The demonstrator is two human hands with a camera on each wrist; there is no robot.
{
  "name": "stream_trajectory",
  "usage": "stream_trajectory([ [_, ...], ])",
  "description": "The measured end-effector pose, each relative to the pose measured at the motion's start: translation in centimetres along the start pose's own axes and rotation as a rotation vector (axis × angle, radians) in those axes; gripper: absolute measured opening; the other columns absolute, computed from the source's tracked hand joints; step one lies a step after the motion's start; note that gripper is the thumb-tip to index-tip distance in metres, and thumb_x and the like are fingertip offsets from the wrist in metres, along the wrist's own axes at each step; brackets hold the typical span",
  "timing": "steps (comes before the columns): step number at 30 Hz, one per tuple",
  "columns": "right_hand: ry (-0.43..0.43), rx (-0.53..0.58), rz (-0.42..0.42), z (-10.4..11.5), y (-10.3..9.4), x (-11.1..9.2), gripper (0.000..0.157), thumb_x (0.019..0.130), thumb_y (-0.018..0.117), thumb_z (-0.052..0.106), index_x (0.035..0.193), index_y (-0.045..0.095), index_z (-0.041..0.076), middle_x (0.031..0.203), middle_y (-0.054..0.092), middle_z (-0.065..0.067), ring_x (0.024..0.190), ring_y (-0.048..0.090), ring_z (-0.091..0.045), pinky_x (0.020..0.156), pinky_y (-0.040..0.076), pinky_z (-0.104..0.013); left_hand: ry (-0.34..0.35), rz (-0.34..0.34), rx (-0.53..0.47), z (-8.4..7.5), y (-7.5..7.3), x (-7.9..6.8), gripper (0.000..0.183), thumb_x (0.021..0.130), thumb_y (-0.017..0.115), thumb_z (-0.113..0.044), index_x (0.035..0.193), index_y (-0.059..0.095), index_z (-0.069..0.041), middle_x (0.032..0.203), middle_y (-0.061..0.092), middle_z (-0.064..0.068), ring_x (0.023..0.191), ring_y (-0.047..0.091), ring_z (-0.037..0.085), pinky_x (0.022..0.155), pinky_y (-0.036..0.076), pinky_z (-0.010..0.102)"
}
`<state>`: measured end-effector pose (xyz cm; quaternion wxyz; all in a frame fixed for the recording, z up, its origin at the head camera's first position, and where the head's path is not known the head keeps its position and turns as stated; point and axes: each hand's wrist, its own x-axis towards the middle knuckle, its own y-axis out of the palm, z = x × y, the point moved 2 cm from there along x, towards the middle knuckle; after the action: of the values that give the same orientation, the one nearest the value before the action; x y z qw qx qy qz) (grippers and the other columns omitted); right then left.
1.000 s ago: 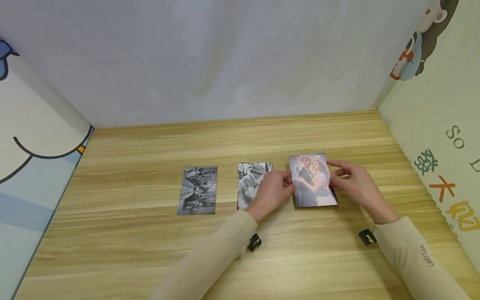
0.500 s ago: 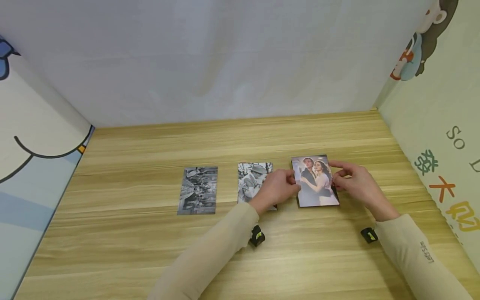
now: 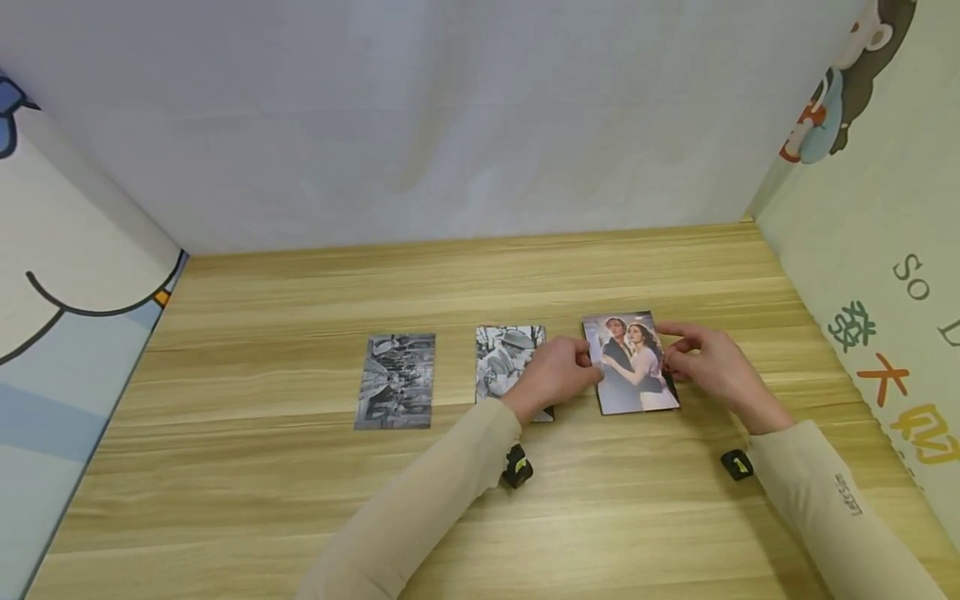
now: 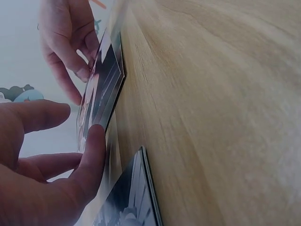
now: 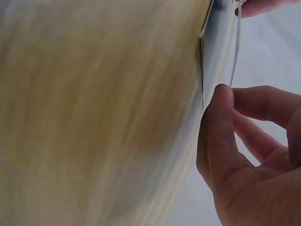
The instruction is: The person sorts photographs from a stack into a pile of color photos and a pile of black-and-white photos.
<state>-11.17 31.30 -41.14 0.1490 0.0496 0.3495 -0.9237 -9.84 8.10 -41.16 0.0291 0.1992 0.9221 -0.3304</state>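
Note:
A colour photo card (image 3: 633,367) showing an embracing couple lies between both hands, close over the table. My left hand (image 3: 555,371) holds its left edge, the thumb (image 4: 96,141) at the card's border. At the right edge, my right hand (image 3: 712,371) pinches the card between thumb and index finger (image 5: 263,101). In the left wrist view a second card edge (image 4: 121,77) shows right beneath the colour card. A black-and-white photo card (image 3: 495,367) of a person in a hat is partly hidden behind my left hand.
Another black-and-white photo card (image 3: 397,382) with a crowd scene lies further left on the wooden table (image 3: 247,467). A pale wall covering (image 3: 450,125) rises behind the table, and printed side panels (image 3: 885,275) stand at left and right.
The colour card has shifted slightly right and been lowered to lie flatter, its glare fading. Both hands have moved with it, the left a little to the right; the other cards have stayed put.

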Motion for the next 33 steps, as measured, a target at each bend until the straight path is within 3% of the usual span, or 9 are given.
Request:
stream_trajectory([
  [14, -0.002, -0.037, 0.032, -0.27, -0.16, 0.44, 0.049, 0.095, 0.056, -0.003, 0.144, 0.052, -0.011, 0.098, 0.068, -0.019, 0.077, 0.060, -0.015, 0.063, 0.054, -0.023, -0.022, 0.053, -0.007, -0.17, -0.12, 0.27, 0.028, 0.094, 0.070, -0.015, 0.071, 0.056, -0.011, 0.061, 0.046, -0.005, 0.053, 0.039, 0.009, 0.052, 0.031, 0.022],
  [33, -0.013, -0.119, 0.034, -0.25, -0.18, 0.80, 0.048, 0.092, 0.059, 0.001, 0.139, 0.057, -0.009, 0.095, 0.069, -0.014, 0.070, 0.054, -0.014, 0.059, 0.044, -0.025, -0.048, 0.052, -0.038, -0.02, 0.01, 0.66, 0.041, 0.093, 0.068, -0.013, 0.063, 0.041, -0.016, 0.054, 0.033, -0.006, 0.047, 0.029, 0.009, 0.050, 0.025, 0.022],
])
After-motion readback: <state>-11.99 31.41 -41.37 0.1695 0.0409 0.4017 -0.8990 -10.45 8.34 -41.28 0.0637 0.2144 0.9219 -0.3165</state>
